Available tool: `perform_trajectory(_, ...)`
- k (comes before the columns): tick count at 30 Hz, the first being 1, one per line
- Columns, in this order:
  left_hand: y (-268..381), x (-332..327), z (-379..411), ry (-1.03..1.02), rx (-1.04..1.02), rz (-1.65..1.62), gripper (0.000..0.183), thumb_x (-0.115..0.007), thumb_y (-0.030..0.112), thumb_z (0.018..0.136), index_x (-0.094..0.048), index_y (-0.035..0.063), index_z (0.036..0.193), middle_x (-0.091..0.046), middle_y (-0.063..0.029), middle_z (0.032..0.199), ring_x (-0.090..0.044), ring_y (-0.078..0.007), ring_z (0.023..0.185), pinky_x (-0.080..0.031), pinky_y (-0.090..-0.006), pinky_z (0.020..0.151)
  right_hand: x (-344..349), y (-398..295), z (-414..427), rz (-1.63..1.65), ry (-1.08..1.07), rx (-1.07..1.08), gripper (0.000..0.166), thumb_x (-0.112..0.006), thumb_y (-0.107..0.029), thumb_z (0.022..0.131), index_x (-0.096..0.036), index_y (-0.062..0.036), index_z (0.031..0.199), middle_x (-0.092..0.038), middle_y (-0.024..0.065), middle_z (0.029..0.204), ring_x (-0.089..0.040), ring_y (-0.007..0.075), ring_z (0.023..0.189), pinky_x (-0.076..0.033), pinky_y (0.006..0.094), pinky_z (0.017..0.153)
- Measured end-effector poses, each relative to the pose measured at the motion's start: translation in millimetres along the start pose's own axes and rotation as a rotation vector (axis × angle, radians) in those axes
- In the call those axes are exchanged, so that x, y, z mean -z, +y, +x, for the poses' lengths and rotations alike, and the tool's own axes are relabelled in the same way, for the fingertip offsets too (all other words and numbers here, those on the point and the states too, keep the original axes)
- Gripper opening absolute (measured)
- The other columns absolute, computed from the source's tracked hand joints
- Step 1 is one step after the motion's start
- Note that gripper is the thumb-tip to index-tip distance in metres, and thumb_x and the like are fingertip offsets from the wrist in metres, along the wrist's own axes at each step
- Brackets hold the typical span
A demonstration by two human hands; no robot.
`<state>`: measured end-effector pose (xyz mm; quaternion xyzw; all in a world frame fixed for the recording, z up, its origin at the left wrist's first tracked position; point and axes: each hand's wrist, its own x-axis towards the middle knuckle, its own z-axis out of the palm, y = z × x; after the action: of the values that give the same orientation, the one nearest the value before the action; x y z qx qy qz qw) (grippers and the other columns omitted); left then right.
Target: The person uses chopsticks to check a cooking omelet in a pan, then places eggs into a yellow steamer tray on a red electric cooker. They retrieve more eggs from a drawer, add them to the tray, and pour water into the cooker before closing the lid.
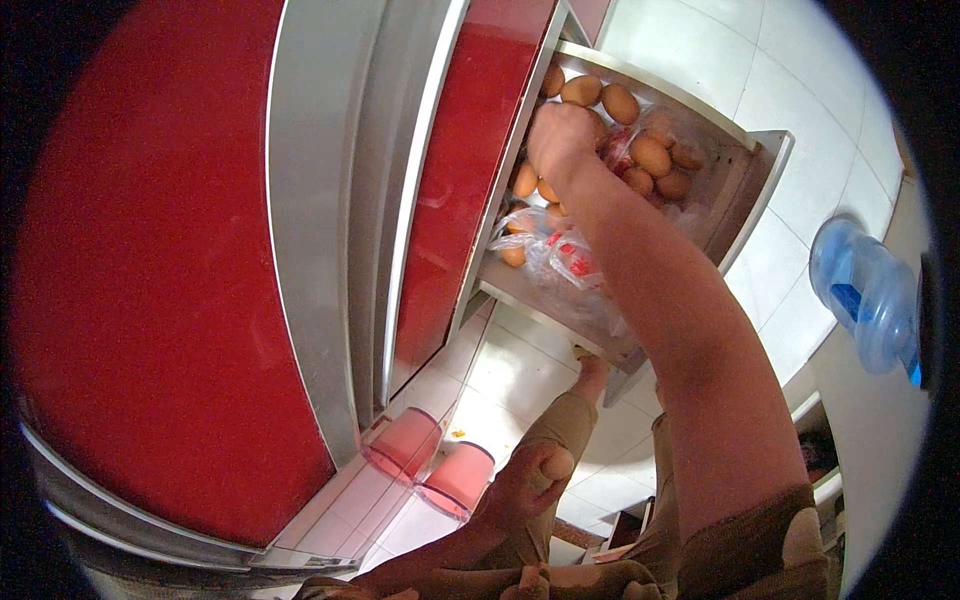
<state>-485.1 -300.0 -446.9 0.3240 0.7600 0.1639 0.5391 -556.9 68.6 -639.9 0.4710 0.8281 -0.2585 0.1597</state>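
Note:
My right hand (pixel 562 141) reaches down into the pulled-out drawer (pixel 660 79), its back to the camera and its fingers curled down among brown eggs (pixel 620 103). One egg lies against the hand; whether the fingers grip it is hidden. More eggs sit in a clear plastic bag (pixel 651 155) beside my wrist. A crumpled plastic bag with red print (pixel 570 259) lies over other eggs on the drawer's near side. Lower down, my left hand (pixel 536 474) is curled in front of my trouser leg. A pale rounded shape shows at its fingers; I cannot tell what it is.
Glossy red cabinet fronts (pixel 172 262) with metal edging stand on the left. A pink bin (pixel 459 478) stands on the tiled floor, mirrored in a shiny panel. A large blue water bottle (pixel 862 292) is at the far right. Small orange scraps (pixel 458 433) lie on the floor.

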Motion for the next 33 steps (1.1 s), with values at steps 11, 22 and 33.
perform_trajectory(11, 2.9, 0.3, 3.1, -0.013, -0.039, 0.024, 0.044, -0.074, 0.009, 0.079, -0.052, 0.0037, 0.117, -0.057, -0.0172, 0.113, -0.056, -0.0332, 0.106, -0.046, -0.0397, 0.092, -28.0, -1.3, 20.8, -0.048, 0.068, 0.03, 0.017, -0.059, -0.017, 0.084, -0.075, -0.0134, 0.089, -0.072, 0.0089, 0.097, -0.07, 0.0225, 0.09, -0.056, 0.0364, 0.067)
perform_trajectory(22, -10.2, -10.9, -7.7, -0.012, 0.055, 0.105, 0.045, -0.075, 0.014, 0.079, -0.053, 0.0047, 0.117, -0.057, -0.0178, 0.112, -0.056, -0.0354, 0.105, -0.046, -0.0409, 0.091, -27.3, 35.8, -2.4, 1.631, -0.233, -0.123, 0.037, -0.061, -0.03, 0.084, -0.06, -0.0042, 0.111, -0.061, 0.0109, 0.115, -0.058, 0.0229, 0.102, -0.051, 0.0356, 0.084)
perform_trajectory(33, -0.1, -1.9, 2.6, -0.012, -0.035, 0.115, 0.044, -0.073, 0.012, 0.079, -0.052, 0.0043, 0.117, -0.058, -0.0179, 0.113, -0.056, -0.0357, 0.107, -0.046, -0.0414, 0.092, -36.7, 29.2, -9.6, 2.093, -0.606, -0.178, 0.044, -0.053, -0.042, 0.093, -0.058, -0.0065, 0.119, -0.062, 0.0083, 0.115, -0.059, 0.0201, 0.103, -0.049, 0.0343, 0.088)
